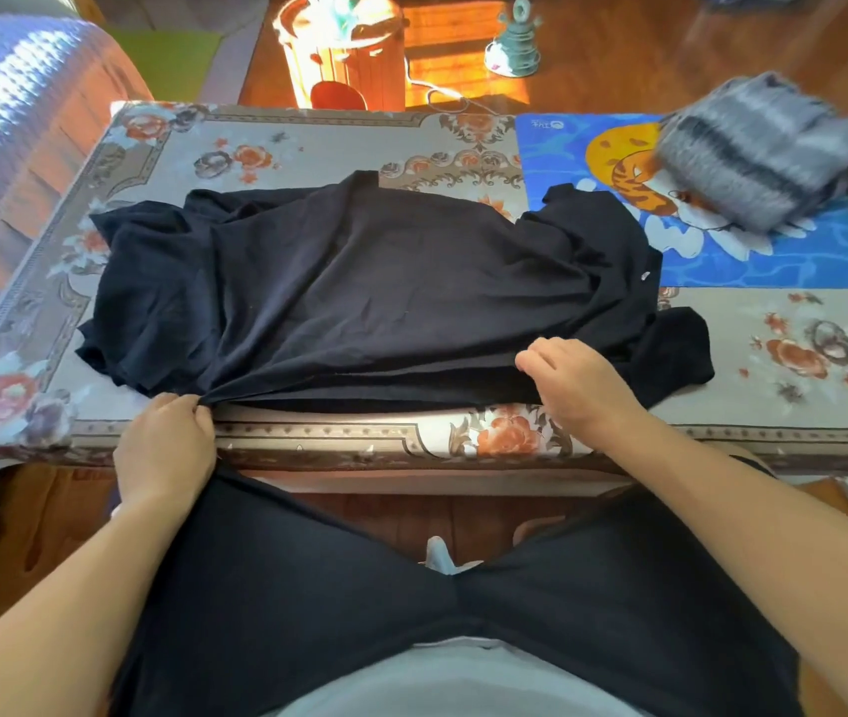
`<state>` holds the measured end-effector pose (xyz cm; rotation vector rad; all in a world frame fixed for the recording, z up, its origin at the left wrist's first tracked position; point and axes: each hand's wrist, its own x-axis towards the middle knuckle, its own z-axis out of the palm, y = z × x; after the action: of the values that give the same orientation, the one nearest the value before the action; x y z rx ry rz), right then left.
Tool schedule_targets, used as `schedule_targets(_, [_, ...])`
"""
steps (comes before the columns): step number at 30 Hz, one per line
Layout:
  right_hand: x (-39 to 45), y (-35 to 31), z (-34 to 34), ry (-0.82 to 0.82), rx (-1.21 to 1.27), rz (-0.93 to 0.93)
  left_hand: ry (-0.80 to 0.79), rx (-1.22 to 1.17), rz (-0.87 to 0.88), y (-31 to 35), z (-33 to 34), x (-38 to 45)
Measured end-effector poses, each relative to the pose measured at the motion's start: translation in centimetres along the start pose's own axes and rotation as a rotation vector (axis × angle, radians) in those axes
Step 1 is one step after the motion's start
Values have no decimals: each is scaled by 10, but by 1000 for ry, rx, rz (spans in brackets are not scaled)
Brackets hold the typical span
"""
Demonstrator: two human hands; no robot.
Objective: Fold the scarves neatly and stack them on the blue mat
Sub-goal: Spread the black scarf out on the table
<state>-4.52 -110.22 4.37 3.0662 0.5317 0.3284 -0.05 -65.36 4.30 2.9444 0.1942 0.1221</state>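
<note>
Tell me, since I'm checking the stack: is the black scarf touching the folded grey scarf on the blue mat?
Apart. The head view shows bare blue mat between the black scarf, whose right corner overlaps the mat, and the grey striped scarf.

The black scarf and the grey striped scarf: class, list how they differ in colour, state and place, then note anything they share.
The black scarf is plain and dark; the grey striped scarf has light and dark bands. The black scarf lies spread and wrinkled, only partly folded; the grey striped scarf is a compact folded bundle. The black scarf lies mostly on the floral table cover, gripped by the left hand; the grey one sits on the blue mat, untouched. Both are soft fabric.
</note>
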Motion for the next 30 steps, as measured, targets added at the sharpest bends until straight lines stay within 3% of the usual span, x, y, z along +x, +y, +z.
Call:
schedule_targets(3, [-19, 7, 0, -93, -65, -161, -13, -2, 11, 1, 2, 1])
schedule_targets(9, [-26, 2, 14, -292, -108, -126, -14, -38, -17, 3, 0, 1])
schedule_targets(16, [-16, 3, 18, -224, -37, -6, 29, -206, -69, 1, -3, 3])
schedule_targets(22, [-6, -1, 23, -191, -23, -9, 115, -400, -193, 1, -8, 2])
schedule_targets(30, [-12, 5, 21, -184, 41, 36, 112, -405, -213, 2, -7, 6])
